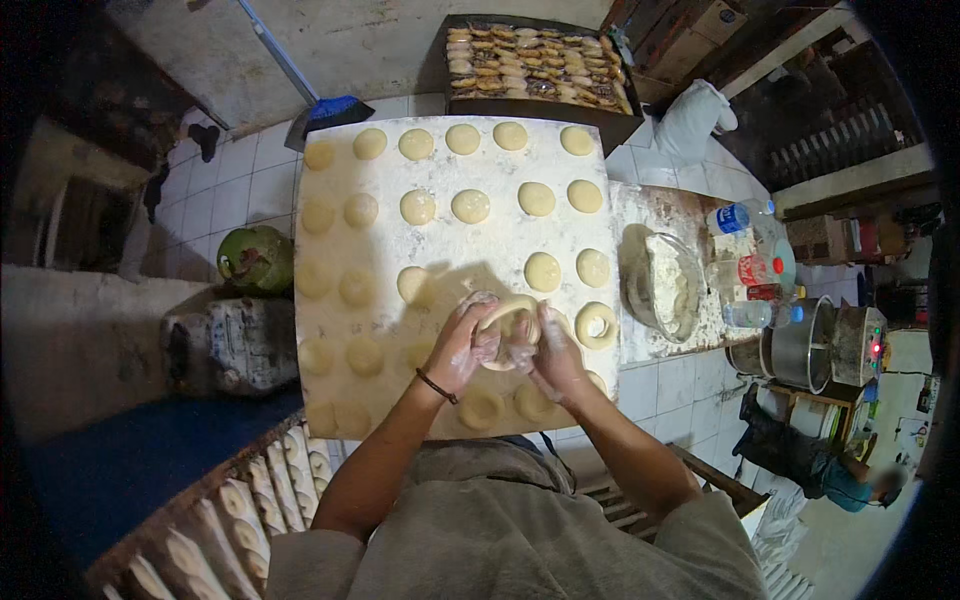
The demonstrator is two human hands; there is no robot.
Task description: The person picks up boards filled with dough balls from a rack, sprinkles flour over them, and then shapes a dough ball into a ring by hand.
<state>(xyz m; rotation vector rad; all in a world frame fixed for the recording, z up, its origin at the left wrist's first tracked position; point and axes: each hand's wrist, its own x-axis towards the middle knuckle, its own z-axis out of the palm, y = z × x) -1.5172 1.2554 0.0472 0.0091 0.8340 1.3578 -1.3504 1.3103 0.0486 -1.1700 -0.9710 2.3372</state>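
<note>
A soft ring of pale dough (515, 304) is held up between my two hands, above the near part of a floured board (490, 237). My left hand (463, 345) curls round the ring's left side, fingers dusted white. On the opposite side, my right hand (556, 360) grips the ring, its fingers partly inside the hole. Rows of round flattened dough pieces (470, 206) lie across the board. Just right of my right hand is a dough ring (597, 342) with an open hole. My hands and forearms cover some of the nearest pieces.
Right of the board, a bowl (633, 290) of flour stands beside several plastic bottles (752, 270). A dark tray (545, 108) of filled pieces lies beyond the far edge. A blue broom (335, 108), green gas cylinder (255, 262) and jerrycan (245, 345) are leftward. Another person (800, 450) is far right.
</note>
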